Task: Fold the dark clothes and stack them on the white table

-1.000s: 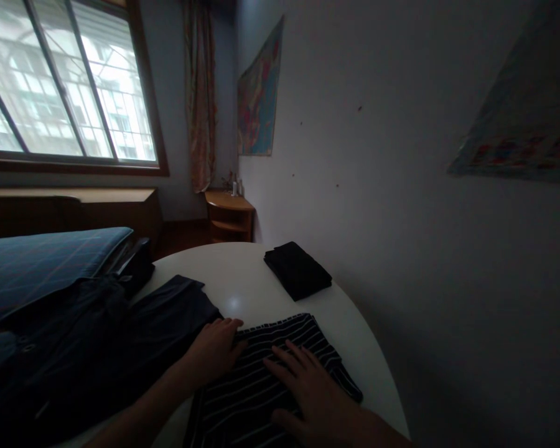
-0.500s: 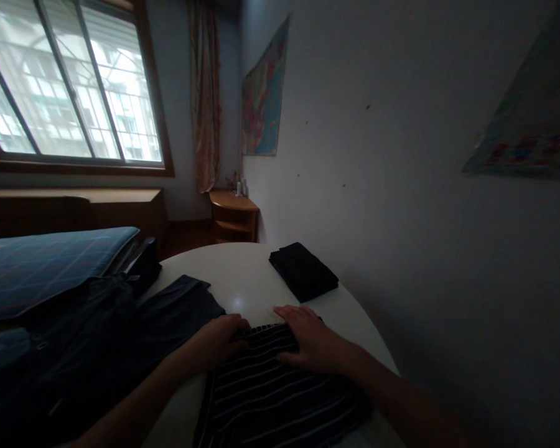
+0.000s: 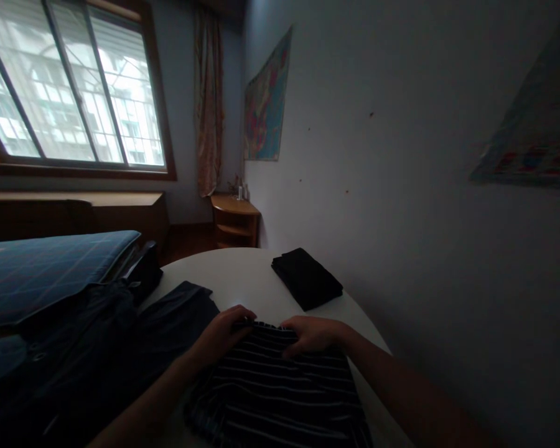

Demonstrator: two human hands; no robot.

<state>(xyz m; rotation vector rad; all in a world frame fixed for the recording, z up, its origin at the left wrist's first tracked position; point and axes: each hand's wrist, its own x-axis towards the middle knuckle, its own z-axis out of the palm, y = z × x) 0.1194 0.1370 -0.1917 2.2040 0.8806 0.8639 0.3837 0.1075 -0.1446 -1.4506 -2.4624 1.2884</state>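
A black garment with thin white stripes [image 3: 280, 392] lies on the round white table [image 3: 242, 280] in front of me. My left hand [image 3: 224, 334] pinches its far edge on the left, fingers curled over the cloth. My right hand [image 3: 313, 334] grips the same far edge on the right, fingers closed. The two hands are about a hand's width apart. A folded black cloth [image 3: 307, 278] lies beyond them, near the wall.
Dark blue clothes [image 3: 121, 348] are heaped over the table's left side. A bed with a blue checked cover [image 3: 46, 267] stands to the left. The grey wall [image 3: 424, 218] runs close along the right. A wooden corner shelf [image 3: 234, 219] and a window [image 3: 70, 87] are at the back.
My right hand moved from lying flat on the striped garment up to its far edge and closed on it. My left hand stayed at the left of that edge. The garment's right side is now straighter.
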